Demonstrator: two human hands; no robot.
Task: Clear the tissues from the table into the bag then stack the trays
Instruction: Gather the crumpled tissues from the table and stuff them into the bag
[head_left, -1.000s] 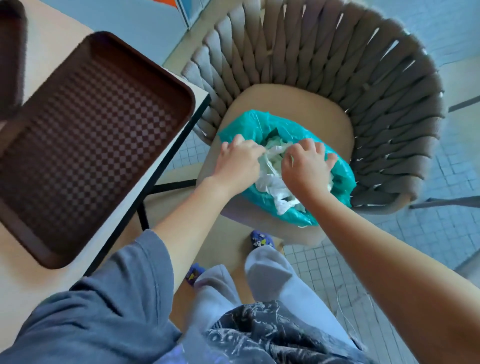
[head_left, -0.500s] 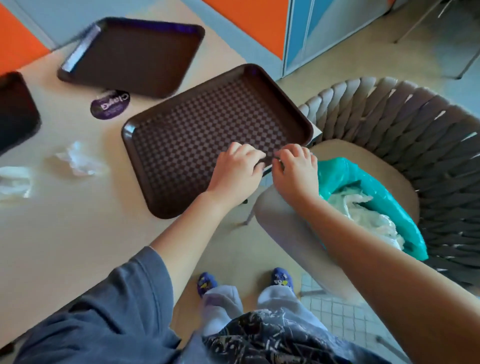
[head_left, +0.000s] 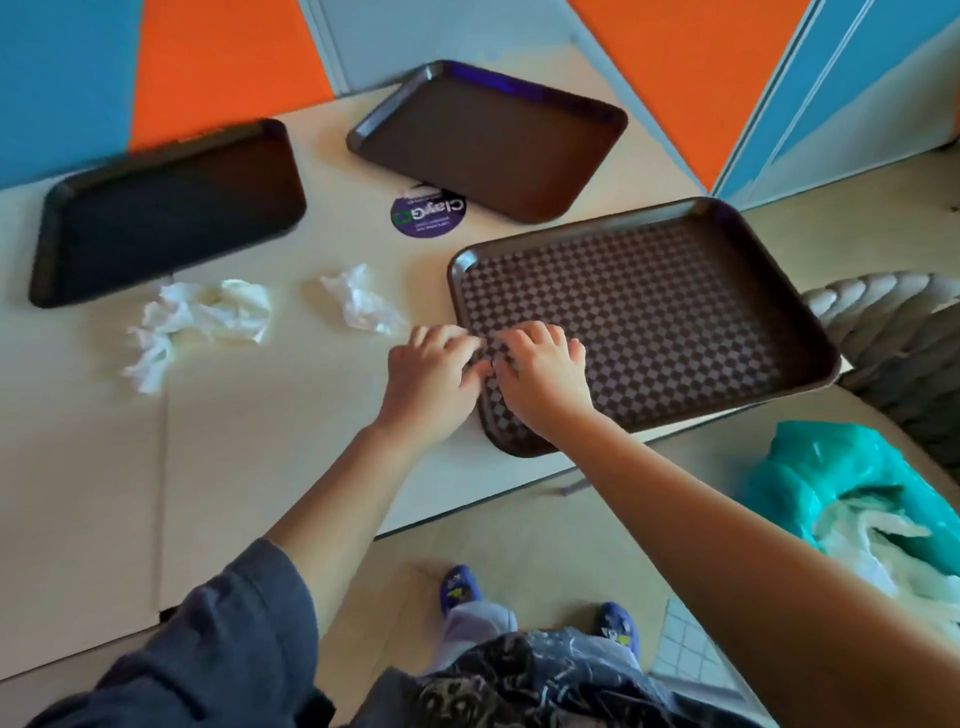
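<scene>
Three dark brown trays lie on the beige table (head_left: 260, 467): a checkered one (head_left: 675, 322) at the near right, a second (head_left: 493, 135) at the back, a third (head_left: 166, 208) at the far left. Two crumpled white tissues remain: a small wad (head_left: 363, 301) left of the checkered tray and a larger heap (head_left: 192, 322) further left. My left hand (head_left: 431, 374) hovers at the checkered tray's left rim, fingers spread, holding nothing. My right hand (head_left: 540, 369) is over that tray's near-left corner, also with nothing in it. The teal bag (head_left: 831, 467) with tissues inside sits at the lower right.
A round purple sticker (head_left: 428, 215) lies on the table between the trays. A woven grey chair (head_left: 893, 338) holds the bag at the right, beside the table edge. Orange and blue wall panels stand behind the table. My feet are on the floor below.
My hands left the bag on the chair and moved left over the table to the checkered tray's near-left corner. The view swung left, so the tissues and all three trays now show.
</scene>
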